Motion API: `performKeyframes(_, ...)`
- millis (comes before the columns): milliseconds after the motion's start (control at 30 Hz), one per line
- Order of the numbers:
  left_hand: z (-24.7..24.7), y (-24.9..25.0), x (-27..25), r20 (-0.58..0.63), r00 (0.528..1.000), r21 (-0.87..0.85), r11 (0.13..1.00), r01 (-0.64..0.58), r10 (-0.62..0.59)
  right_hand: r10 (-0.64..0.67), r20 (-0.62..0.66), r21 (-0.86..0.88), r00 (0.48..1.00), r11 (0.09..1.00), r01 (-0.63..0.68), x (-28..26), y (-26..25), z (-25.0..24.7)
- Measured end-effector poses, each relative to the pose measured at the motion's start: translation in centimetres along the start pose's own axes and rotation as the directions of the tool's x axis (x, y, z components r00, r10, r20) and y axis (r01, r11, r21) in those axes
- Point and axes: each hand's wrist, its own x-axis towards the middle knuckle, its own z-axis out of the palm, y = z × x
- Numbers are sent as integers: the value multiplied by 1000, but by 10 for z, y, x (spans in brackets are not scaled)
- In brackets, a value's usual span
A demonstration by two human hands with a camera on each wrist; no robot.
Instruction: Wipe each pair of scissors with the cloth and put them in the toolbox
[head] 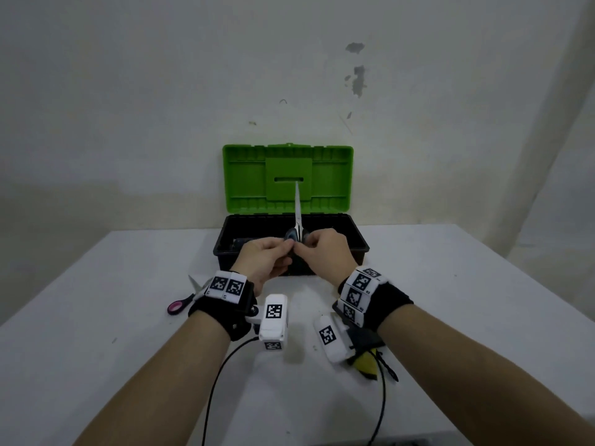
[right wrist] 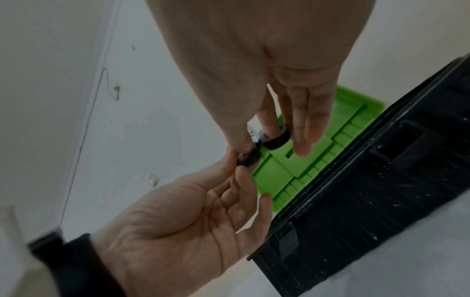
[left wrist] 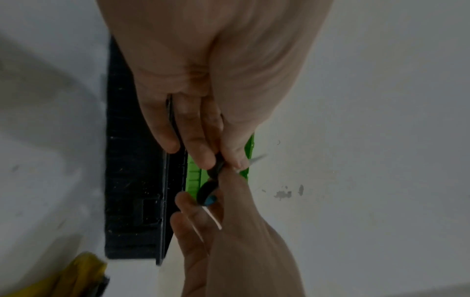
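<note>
where both hands meet, scissors handles mostly hidden, blades upright

1. Two hands: the left hand and the right hand, both pinching one handle loop of the same pair of scissors.
2. Two pairs of scissors in plain sight: the blue-handled scissors held blades up, and the pink-handled scissors lying on the table.
3. One toolbox, black, with one green lid standing open.
4. One yellow cloth, mostly hidden under the right wrist.
5. One table.
6. Something dark lies inside the toolbox at its left end, perhaps one item; too dim to count.
</note>
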Motion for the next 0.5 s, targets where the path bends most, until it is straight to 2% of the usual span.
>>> performKeyframes(100, -14, 12, 14, -7, 997, 130, 989, -69, 70, 44, 5, 13, 999, 999, -44, 21, -11, 10)
performKeyframes(233, -50, 27, 42, -49, 988, 276, 953, -126, 145, 118, 59, -62, 991, 991, -115, 61, -28, 31)
performKeyframes(333, -91, 25, 70, -101, 984, 449, 890, -84, 144, 219, 129, -151, 967, 968, -199, 86, -34, 55)
performKeyframes(400, -111, 16, 85, -129, 982, 610, 792, -32, 140, 265, 170, -232, 949, 947, -223, 97, -38, 76)
performKeyframes(433, -118, 12, 90, -142, 981, 653, 758, -9, 134, 279, 174, -273, 944, 935, -226, 102, -40, 86)
performKeyframes(500, -127, 2, 97, -147, 986, 667, 744, 41, 78, 284, 168, -354, 944, 911, -211, 110, -41, 105)
